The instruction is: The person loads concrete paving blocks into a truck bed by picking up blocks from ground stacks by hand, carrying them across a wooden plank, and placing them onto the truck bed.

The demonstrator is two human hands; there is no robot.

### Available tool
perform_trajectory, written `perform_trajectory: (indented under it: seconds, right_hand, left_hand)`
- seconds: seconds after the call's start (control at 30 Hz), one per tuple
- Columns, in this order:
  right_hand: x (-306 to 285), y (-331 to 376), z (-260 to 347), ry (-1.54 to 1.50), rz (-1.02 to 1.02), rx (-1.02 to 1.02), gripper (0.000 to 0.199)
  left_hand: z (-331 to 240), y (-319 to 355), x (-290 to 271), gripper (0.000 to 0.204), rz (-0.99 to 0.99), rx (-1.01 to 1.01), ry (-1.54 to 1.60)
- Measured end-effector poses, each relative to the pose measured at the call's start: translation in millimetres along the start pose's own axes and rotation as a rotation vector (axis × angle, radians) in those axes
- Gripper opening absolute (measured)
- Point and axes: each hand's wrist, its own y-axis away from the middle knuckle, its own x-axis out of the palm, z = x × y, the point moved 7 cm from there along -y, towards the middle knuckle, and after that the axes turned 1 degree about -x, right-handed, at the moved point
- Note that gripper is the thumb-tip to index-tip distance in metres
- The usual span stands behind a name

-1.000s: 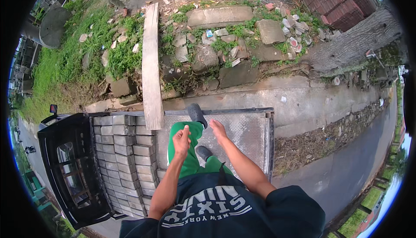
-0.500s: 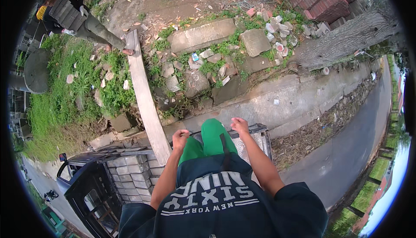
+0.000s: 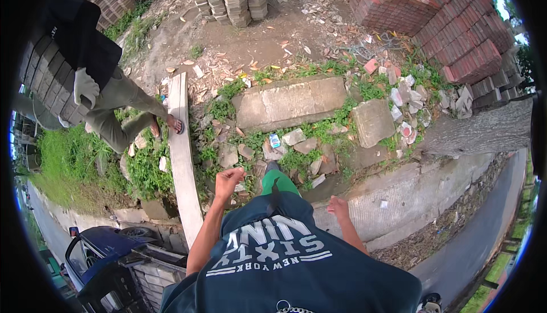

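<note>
My left hand point(image 3: 229, 183) is raised over the rubble to the right of the wooden plank point(image 3: 183, 142). Its fingers are curled in, and nothing shows in them. Lower on the right, my right hand point(image 3: 338, 206) hangs over the concrete ditch edge point(image 3: 364, 216), also loosely closed with no object visible. Neither hand touches anything. Between them one green trouser leg point(image 3: 279, 182) reaches forward, its shoe among the broken stones. On the left a co-worker with a white glove point(image 3: 85, 88) carries a stack of grey paving blocks point(image 3: 48, 79), one foot on the plank.
A truck loaded with grey blocks point(image 3: 154, 283) stands at the lower left. Ahead lie a long concrete slab point(image 3: 290, 102), a square slab point(image 3: 373, 122) and loose rubble. Farther off are hexagonal paver stacks point(image 3: 236, 0) and red paver piles point(image 3: 393, 8). A tree trunk point(image 3: 478, 131) leans at right.
I have moved forward off the truck's edge onto the rubble. The truck now lies farther behind at lower left. The co-worker with the blocks is much closer. My hands have swung, the right one lower.
</note>
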Motion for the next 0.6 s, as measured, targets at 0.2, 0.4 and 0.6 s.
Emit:
perform_trajectory:
  seconds: [0.2,0.4,0.6]
  right_hand:
    - [255,-162,262,0.029,0.357,-0.132,0.027]
    - [425,-168,501,0.111,0.644,-0.350,0.043]
    - [533,-177,641,0.147,0.606,-0.273,0.075]
  left_hand:
    - [-105,-152,49,0.058,0.119,-0.084,0.203]
    - [-212,-309,43,0.070,0.081,-0.331,0.556]
    - [-315,-478,44,0.068,-0.003,-0.150,0.834]
